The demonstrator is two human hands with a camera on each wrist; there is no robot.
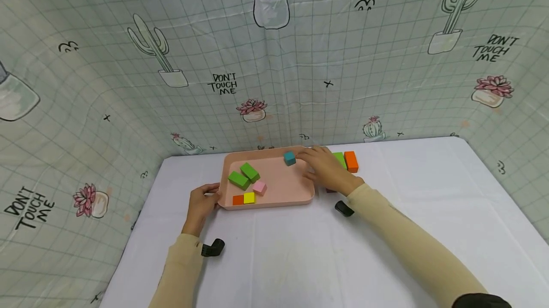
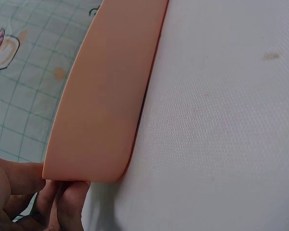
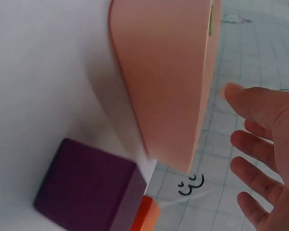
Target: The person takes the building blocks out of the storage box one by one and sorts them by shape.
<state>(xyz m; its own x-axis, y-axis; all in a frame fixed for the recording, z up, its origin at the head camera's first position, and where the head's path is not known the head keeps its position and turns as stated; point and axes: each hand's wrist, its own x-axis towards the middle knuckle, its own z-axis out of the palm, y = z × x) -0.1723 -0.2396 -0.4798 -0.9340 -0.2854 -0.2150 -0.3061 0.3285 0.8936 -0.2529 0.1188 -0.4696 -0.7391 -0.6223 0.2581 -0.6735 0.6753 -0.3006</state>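
A shallow pink tray (image 1: 279,204) lies on the white table, blocks inside it. My left hand (image 1: 201,205) holds its left end; in the left wrist view curled fingers (image 2: 72,199) rest against the tray's end wall. Over the tray's right end hovers my right hand (image 1: 328,169), fingers loosely spread and nothing between them. Just beyond its fingertips sits a teal block (image 1: 289,158). Toward the tray's left lie two green blocks (image 1: 238,180), a pink block (image 1: 259,188), an orange block (image 1: 238,200) and a yellow block (image 1: 249,198).
Right of the tray stand another green block (image 1: 340,159) and an orange block (image 1: 351,161), the green one partly behind my right hand. A dark purple block (image 3: 86,185) sits close beside the tray's right end. A patterned cloth (image 1: 300,60) hangs behind the table.
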